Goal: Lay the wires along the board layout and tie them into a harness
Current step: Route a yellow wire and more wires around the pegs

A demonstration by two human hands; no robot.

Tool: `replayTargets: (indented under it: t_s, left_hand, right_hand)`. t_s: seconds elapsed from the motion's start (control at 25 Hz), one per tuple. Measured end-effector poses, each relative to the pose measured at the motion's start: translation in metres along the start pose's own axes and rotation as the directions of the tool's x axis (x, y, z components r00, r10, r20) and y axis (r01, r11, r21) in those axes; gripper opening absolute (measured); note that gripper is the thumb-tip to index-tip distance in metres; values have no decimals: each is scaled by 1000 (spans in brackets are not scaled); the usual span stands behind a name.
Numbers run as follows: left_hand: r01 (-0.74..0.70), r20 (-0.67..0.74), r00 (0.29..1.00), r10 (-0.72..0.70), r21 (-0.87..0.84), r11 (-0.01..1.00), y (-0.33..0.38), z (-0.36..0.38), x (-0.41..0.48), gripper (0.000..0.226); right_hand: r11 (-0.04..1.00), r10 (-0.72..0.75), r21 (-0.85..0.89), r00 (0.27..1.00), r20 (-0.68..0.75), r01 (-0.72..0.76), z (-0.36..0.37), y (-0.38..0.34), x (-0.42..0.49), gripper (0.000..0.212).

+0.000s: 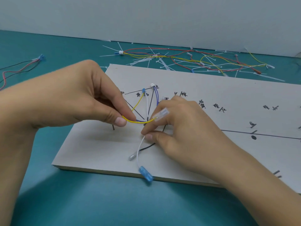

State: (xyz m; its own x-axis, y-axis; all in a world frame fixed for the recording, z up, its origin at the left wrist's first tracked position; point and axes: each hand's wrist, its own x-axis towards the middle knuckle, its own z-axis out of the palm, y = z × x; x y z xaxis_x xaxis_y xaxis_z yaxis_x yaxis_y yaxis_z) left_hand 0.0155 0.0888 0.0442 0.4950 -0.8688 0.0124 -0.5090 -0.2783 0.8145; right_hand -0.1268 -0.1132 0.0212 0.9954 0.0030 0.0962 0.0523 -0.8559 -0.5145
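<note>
Pale wooden layout board with drawn black lines, handwritten labels and dark nails lies on the teal mat. Left hand pinches the thin yellow wire between thumb and index tip, over the board's left part. The yellow wire runs from a small blue connector near the board's top, down to that pinch, then curves right to a clear terminal sleeve. The sleeve lies against the right hand's fingers; possibly tucked between them, hard to tell. Right hand pinches the thin white wire between thumb and index, just beside the left hand. The white wire hangs below the pinch to a blue terminal sleeve at the board's near edge. Purple wires drop from a white connector toward the right hand. A black wire with a grey terminal end lies on the board under the right hand. Behind the board: a loose pile of red, yellow and blue wires with white cable ties. Far left: red and black wires.
</note>
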Motion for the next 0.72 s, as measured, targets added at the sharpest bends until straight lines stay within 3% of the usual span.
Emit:
replayTargets:
  t_s: [0.24,0.48,0.56,0.72]
  left_hand:
    - [-37,-16,999,36,-66,997,8,18,7,22]
    - [107,-100,989,-111,-42,993,11,24,11,28]
    - [142,-88,986,-144,-29,989,13,27,11,25]
    - [190,-74,979,-187,29,981,18,34,12,23]
  right_hand:
    - [995,12,98,999,-52,-7,4,0,0,10]
    - [988,65,144,995,-80,-53,10,-4,0,16]
    - [975,95,210,990,-103,-71,11,-2,1,9]
    - [960,126,262,989,-80,-101,9,-2,1,18]
